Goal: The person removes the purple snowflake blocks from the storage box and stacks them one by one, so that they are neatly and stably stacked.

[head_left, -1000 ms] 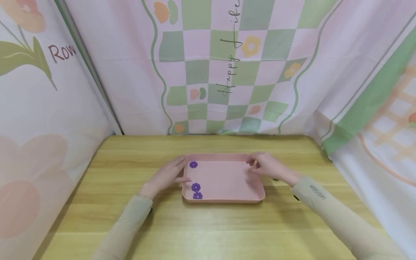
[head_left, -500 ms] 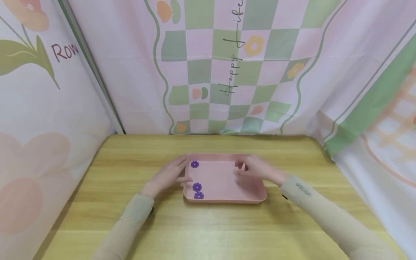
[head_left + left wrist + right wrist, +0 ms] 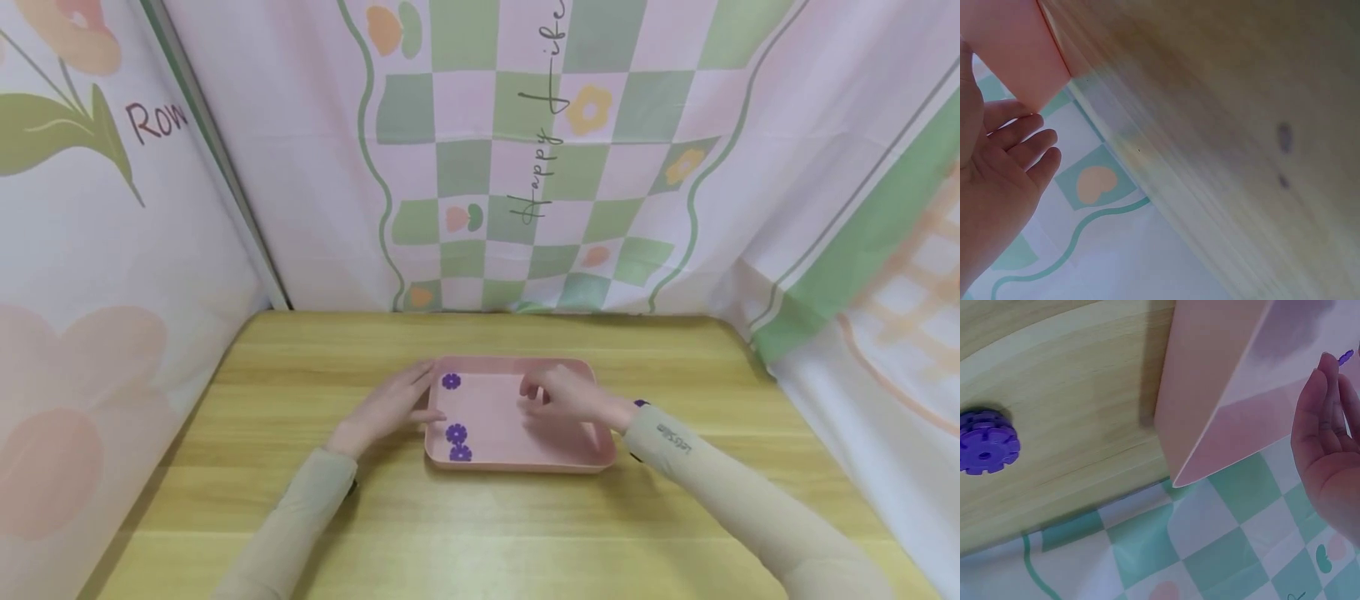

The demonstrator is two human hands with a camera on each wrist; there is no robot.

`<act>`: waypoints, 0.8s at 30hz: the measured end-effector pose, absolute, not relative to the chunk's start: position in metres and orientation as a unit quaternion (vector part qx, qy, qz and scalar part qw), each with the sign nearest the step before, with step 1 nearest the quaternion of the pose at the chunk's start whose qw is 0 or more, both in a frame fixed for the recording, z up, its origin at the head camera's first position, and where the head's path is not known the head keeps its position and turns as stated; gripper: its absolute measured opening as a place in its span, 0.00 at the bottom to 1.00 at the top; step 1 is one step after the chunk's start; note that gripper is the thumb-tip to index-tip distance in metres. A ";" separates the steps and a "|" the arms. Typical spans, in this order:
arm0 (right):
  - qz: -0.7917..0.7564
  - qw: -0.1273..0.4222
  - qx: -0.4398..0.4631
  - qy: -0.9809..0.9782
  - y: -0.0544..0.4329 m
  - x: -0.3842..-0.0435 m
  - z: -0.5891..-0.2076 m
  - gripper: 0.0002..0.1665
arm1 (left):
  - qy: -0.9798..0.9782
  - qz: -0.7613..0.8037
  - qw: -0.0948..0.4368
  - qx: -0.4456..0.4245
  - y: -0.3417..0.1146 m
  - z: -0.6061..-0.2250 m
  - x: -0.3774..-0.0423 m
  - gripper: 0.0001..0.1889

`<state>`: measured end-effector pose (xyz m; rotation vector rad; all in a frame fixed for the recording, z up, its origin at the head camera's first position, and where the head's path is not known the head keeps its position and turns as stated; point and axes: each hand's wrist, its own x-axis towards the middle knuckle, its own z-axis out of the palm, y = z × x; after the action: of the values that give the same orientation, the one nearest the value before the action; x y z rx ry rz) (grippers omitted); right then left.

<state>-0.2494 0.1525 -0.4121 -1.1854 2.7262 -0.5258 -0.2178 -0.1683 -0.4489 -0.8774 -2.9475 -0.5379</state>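
In the head view, a pink rectangular tray [image 3: 517, 467] lies on the wooden table. Three purple notched plastic discs lie along its left side: a back disc [image 3: 451, 381], a middle disc [image 3: 456, 433] and a front disc [image 3: 461, 452]. My left hand [image 3: 386, 408] rests at the tray's left edge, thumb over the rim and fingers extended. My right hand [image 3: 566, 393] is over the tray's right half with fingers curled together. The right wrist view shows a small purple disc [image 3: 1346, 357] edge-on at its fingertips, partly hidden; it appears pinched there.
A stack of purple discs [image 3: 986, 442] stands on the table just right of the tray, mostly behind the right sleeve [image 3: 675, 442] in the head view. Patterned curtains [image 3: 517, 167] rise behind the table [image 3: 480, 533] and on both sides.
My right hand has moved left, from the tray's right edge to over its interior, uncovering part of the disc stack. The left hand and the tray's three discs stay in place.
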 end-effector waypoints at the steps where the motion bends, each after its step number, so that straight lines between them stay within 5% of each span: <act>1: -0.174 0.066 -0.391 0.901 0.151 -0.249 -0.412 0.08 | -0.944 -0.173 0.009 -0.281 -0.168 -0.449 -0.218 0.48; 24: -0.176 0.121 -0.398 0.892 0.102 -0.243 -0.410 0.14 | -0.942 -0.176 0.015 -0.284 -0.168 -0.450 -0.219 0.48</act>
<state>-0.2432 0.1017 -0.4104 -1.1630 2.6064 -0.5136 -0.2185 -0.1677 -0.4498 -0.8830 -2.9322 -0.5486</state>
